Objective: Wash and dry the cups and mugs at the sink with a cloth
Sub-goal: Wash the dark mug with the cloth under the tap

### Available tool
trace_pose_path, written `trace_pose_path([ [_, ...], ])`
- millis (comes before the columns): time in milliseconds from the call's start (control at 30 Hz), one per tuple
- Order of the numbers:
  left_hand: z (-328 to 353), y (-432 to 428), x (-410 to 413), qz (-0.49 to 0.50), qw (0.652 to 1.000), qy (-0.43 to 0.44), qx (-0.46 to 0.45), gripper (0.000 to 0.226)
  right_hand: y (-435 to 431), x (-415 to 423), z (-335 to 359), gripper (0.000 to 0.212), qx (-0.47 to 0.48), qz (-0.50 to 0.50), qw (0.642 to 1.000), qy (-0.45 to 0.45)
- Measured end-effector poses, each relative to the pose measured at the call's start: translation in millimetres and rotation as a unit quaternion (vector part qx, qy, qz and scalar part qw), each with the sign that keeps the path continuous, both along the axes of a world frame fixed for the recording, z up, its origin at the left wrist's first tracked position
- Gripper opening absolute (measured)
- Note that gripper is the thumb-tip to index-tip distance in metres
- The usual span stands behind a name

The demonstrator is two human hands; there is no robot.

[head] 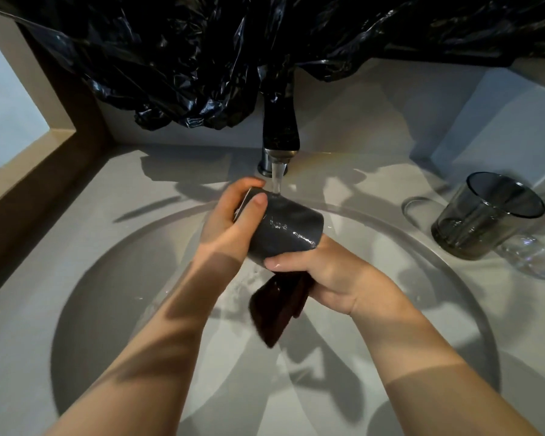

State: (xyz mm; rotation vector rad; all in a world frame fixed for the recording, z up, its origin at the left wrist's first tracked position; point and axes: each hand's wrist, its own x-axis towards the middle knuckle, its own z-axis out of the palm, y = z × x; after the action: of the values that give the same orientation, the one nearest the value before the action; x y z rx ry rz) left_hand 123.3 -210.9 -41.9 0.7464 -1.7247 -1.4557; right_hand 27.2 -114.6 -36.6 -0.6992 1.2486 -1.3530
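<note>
Cup [283,229]: dark, lying on its side over the sink's [92,278] far half, under the tap's [279,136] stream.
Axis: far-left to near-right.
Left hand [230,221]: grips the far-left end.
Right hand [328,278]: clutches the cloth [277,306] under the near-right end, thumb on the cup; likely the wiping hand.
Glass [485,215]: upright by the counter's [139,190] right edge.
Writing: none readable.

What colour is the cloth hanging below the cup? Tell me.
The cloth is dark reddish brown, clearest in the head view.

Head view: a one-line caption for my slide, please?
Left hand holds dark cup under running tap; right hand holds cloth.
</note>
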Motion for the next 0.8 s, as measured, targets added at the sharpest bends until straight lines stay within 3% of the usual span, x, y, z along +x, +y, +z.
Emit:
trace_pose_path([
  [67,-0.1,-2.7,4.0,-0.044,0.997,0.002,0.056,0.023,1.7,0.9,3.8,0.046,-0.021,-0.001,0.999,-0.041],
  [100,2.3,-3.7,5.3,-0.060,0.990,-0.001,0.128,0.024,1.6,2.6,2.3,0.045,-0.014,-0.011,1.000,0.010],
  [167,5.5,-3.6,8.5,-0.063,0.961,-0.019,0.267,0.024,3.0,8.3,-0.4,0.041,0.024,-0.005,0.978,0.209],
  [233,7.5,-0.6,9.5,-0.052,0.943,-0.054,0.325,0.024,3.8,12.5,0.5,0.039,0.049,0.019,0.943,0.328],
  [300,5.9,0.2,8.3,-0.036,0.952,-0.051,0.300,0.020,4.7,13.7,1.7,0.039,0.037,0.012,0.951,0.307],
  [400,5.6,-3.3,9.0,-0.033,0.987,-0.004,0.158,0.009,4.6,11.8,3.6,0.039,0.001,0.022,0.997,0.071],
  [467,5.8,-5.5,14.5,-0.059,0.996,0.000,0.061,0.015,4.8,9.1,3.9,0.044,-0.018,0.038,0.996,-0.075],
  [533,5.5,-6.8,19.5,-0.073,0.997,0.020,0.026,0.027,5.2,7.5,3.9,0.044,-0.036,0.047,0.989,-0.135],
  [667,6.8,-6.0,19.3,-0.081,0.996,0.026,0.042,0.028,5.7,9.4,4.0,0.043,-0.059,0.017,0.990,-0.124],
  [800,4.1,-0.4,12.8,-0.003,0.987,0.015,0.159,0.013,1.6,9.5,1.3,0.040,-0.013,0.010,0.992,0.122],
])
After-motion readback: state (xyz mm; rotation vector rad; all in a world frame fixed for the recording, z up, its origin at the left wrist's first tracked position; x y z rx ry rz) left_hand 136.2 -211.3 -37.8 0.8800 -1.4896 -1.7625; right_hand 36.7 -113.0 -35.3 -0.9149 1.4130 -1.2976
